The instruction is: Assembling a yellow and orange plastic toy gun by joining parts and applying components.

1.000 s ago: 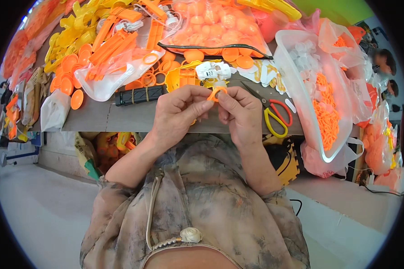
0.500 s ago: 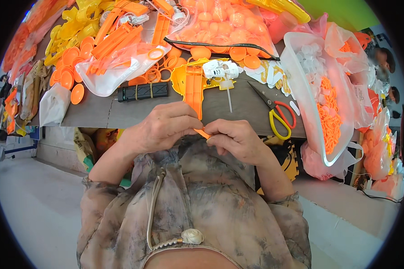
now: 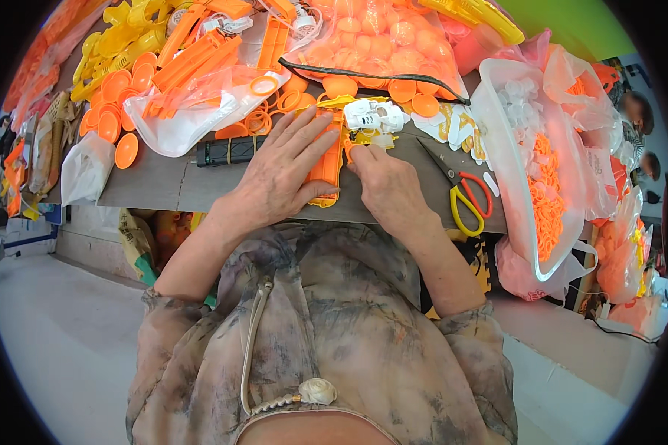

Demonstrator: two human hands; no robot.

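Note:
My left hand (image 3: 274,163) lies with fingers stretched over a long orange plastic part (image 3: 323,169), which rests in a yellow plastic shell on the table. Its palm and thumb press on that part's left side. My right hand (image 3: 387,184) is closed, pinching a small orange plastic piece (image 3: 349,147) against the shell's right side. A white mechanism housing (image 3: 375,116) sits at the shell's far right end, just beyond my right fingertips. The left hand hides much of the shell.
Scissors (image 3: 462,194) with red and yellow handles lie to the right. Beyond them stands a translucent tub (image 3: 484,111) of small orange and clear parts. A black banded block (image 3: 226,150) sits to the left. Orange discs (image 3: 126,150) and a bag of orange balls (image 3: 371,44) lie farther back.
Both hands have moved forward from the table's near edge onto the shell. The left has let go of the small orange piece and spread out; the right has carried it to the shell.

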